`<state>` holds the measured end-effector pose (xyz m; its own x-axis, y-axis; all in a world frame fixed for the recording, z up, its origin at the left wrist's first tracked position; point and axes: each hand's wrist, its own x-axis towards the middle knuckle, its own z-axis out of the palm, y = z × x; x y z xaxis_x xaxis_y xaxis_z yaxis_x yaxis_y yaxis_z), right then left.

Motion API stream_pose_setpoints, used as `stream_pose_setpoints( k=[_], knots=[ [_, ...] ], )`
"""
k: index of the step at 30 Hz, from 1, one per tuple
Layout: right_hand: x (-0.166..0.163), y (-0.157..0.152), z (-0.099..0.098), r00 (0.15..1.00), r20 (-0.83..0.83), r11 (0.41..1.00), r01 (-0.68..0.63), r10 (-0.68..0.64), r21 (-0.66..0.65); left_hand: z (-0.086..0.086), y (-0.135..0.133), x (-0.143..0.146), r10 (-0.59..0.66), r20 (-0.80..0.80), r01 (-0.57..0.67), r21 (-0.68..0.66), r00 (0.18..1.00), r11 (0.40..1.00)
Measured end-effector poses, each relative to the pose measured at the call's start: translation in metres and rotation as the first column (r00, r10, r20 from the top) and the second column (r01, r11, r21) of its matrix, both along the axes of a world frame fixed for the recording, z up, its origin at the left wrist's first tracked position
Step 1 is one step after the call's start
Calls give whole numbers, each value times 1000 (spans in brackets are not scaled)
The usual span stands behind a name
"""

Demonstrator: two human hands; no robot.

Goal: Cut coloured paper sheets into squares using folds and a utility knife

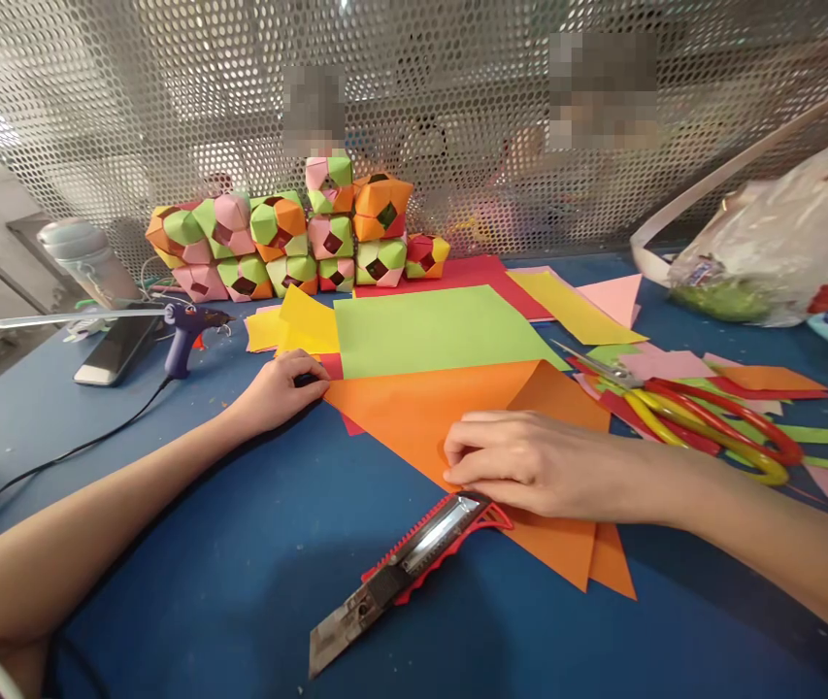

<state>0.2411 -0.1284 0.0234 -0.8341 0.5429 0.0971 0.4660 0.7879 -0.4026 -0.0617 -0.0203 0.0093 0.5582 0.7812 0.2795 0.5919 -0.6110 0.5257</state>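
A folded orange paper sheet (420,408) lies on the blue table (239,582). My left hand (279,393) is curled with its fingertips pressing the sheet's left corner. My right hand (530,461) lies palm down on the paper's fold, fingers bent and pressed together along the crease. A red utility knife (403,563) with its blade out lies just in front of my right hand, apart from it.
Green (435,330), yellow (304,325) and pink sheets lie behind. Red-and-yellow scissors (705,417) rest at right among scraps. Several folded paper cubes (289,238) are stacked against a perforated screen. A purple glue gun (187,335), phone (112,354) and plastic bag (778,243) stand around.
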Motion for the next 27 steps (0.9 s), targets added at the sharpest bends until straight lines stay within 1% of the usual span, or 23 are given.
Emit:
stream_pose_setpoints(
  k=[8,13,18,27],
  knots=[
    [0,1,-1,1000,14,1000,1,-1,2,-3,2,-1,7,10,-7,17,1000,1000],
    [2,0,-3,1000,16,1000,8,-9,12,-5,4,-3,-1,33,1,-2,999,1000],
    [6,2,-7,1000,-4,999,-25,25,36,-4,6,-5,-29,42,30,-33,999,999],
    [8,2,-4,998,59,999,-16,18,-28,-4,7,-6,-32,29,33,-42,999,999]
  ],
)
